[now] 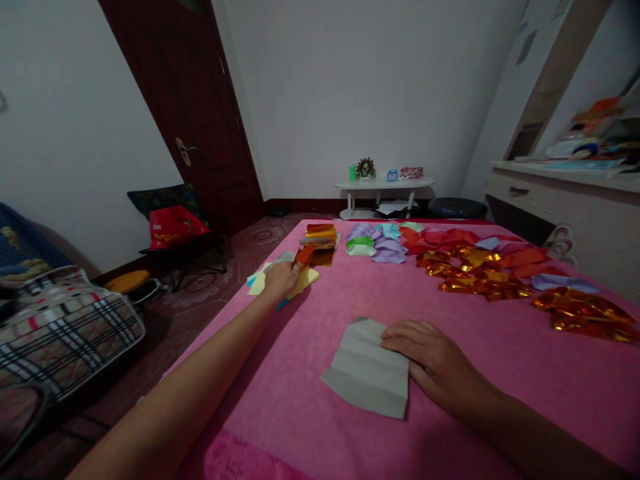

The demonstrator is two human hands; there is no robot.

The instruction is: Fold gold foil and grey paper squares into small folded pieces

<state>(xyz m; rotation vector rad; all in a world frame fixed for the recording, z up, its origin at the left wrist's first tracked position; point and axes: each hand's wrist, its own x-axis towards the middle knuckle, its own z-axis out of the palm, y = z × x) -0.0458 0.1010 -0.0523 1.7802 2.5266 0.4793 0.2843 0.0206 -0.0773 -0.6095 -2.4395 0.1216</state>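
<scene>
My left hand [281, 279] reaches far out to the left edge of the pink cloth [310, 400] and pinches a small red-orange paper piece [305, 255]. It hovers over a loose pile of yellow, grey and blue paper sheets [260, 280]. My right hand [434, 363] lies flat, fingers together, on the right edge of a creased grey-white paper sheet [367, 373] close to me. A stack of gold and orange foil sheets [321, 236] sits just beyond my left hand.
Folded paper shapes in lilac, green and light blue [375, 243], red [450, 239] and gold foil [480, 277] spread across the far and right side. A plaid bag [60, 327] and a chair with a red bag [173, 227] stand left; a white side table [383, 187] stands by the wall.
</scene>
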